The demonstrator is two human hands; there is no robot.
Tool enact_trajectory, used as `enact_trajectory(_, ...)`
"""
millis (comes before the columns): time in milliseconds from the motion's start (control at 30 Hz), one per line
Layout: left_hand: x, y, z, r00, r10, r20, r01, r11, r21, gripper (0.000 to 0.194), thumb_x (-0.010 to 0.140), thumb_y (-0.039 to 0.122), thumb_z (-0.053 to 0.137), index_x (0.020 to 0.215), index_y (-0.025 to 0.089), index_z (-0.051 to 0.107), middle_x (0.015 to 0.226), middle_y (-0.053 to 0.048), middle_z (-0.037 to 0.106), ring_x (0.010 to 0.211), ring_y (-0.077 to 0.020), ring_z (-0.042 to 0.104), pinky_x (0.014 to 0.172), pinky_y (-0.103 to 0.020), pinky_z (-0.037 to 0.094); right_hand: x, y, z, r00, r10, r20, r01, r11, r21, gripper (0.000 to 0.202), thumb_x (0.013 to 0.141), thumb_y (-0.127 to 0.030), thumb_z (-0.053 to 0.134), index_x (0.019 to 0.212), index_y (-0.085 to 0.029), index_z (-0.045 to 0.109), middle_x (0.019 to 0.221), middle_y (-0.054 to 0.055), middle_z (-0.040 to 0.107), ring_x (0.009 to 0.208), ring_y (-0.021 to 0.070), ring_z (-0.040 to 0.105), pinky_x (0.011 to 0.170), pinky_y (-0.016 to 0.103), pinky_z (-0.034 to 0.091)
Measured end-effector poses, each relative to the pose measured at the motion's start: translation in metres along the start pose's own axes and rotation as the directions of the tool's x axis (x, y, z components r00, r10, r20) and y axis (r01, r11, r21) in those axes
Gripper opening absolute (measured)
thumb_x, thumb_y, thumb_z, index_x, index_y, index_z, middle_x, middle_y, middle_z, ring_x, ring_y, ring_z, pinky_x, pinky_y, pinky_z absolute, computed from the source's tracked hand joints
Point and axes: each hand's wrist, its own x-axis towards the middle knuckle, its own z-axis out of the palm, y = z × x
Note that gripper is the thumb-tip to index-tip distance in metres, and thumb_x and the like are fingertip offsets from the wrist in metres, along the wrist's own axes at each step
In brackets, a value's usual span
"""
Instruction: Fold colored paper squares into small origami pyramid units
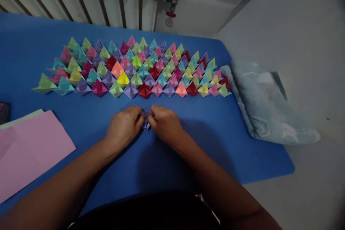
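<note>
Between my two hands is a small piece of folded purple paper (146, 122), mostly covered by the fingers. My left hand (126, 124) pinches its left side, and my right hand (165, 122) pinches its right side. Both hands are close together, low over the blue surface. Just beyond them stand rows of folded paper boats (130, 89) in green, blue, purple, pink, red and yellow, packed side by side. The exact shape of the held paper cannot be made out.
A stack of pink paper (40, 147) with a pale green sheet under it lies at left, beside a dark object (4, 113) cut off by the frame. A folded grey-blue blanket (269, 104) lies at the right edge. A radiator (107, 7) and pipe valve stand behind.
</note>
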Motion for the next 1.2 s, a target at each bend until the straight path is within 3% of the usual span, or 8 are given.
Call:
enact_trajectory(233, 0.003, 0.002, 0.000, 1.000, -0.020, 0.014, 0.020, 1.000, 0.006, 0.015, 0.090, 0.023, 0.050, 0.082, 0.020, 0.063, 0.082, -0.006, 0.068, 0.071, -0.0209, 0.062, 0.061, -0.031, 0.037, 0.003, -0.001, -0.004, 1.000, -0.010, 0.020, 0.010, 0.999, 0.035, 0.015, 0.095, -0.021, 0.051, 0.095, -0.017, 0.066, 0.092, 0.007, 0.070, 0.079, 0.0180, 0.058, 0.066, 0.029, 0.032)
enact_trajectory(567, 0.001, -0.008, -0.009, 0.998, 0.014, 0.061, -0.001, 0.978, -0.209, 0.012, 0.081, 0.029, 0.056, 0.082, 0.020, 0.064, 0.073, -0.001, 0.067, 0.063, -0.0154, 0.058, 0.059, -0.026, 0.039, 0.002, 0.016, -0.002, 1.000, -0.015, -0.017, 0.021, 0.917, 0.399, 0.009, 0.078, -0.012, 0.062, 0.074, -0.020, 0.059, 0.068, -0.005, 0.057, 0.065, 0.0102, 0.049, 0.063, 0.022, 0.034)
enact_trajectory(967, -0.001, -0.014, -0.010, 0.992, 0.047, 0.120, -0.006, 0.947, -0.322, 0.013, 0.075, 0.031, 0.060, 0.083, 0.022, 0.064, 0.067, 0.003, 0.062, 0.057, -0.0123, 0.055, 0.055, -0.024, 0.040, -0.004, 0.011, -0.007, 1.000, -0.027, 0.013, 0.020, 0.923, 0.385, 0.009, 0.079, -0.013, 0.064, 0.074, -0.019, 0.060, 0.074, -0.004, 0.055, 0.069, 0.0111, 0.050, 0.065, 0.024, 0.034)
enact_trajectory(1200, 0.000, -0.013, -0.005, 0.994, 0.036, 0.099, -0.011, 0.969, -0.246, 0.010, 0.078, 0.029, 0.059, 0.082, 0.021, 0.065, 0.074, 0.001, 0.065, 0.062, -0.0139, 0.056, 0.056, -0.026, 0.038, -0.002, 0.005, -0.006, 1.000, 0.005, 0.019, -0.011, 0.954, 0.298, 0.005, 0.079, -0.015, 0.063, 0.077, -0.019, 0.060, 0.079, -0.002, 0.057, 0.073, 0.0122, 0.050, 0.065, 0.025, 0.032)
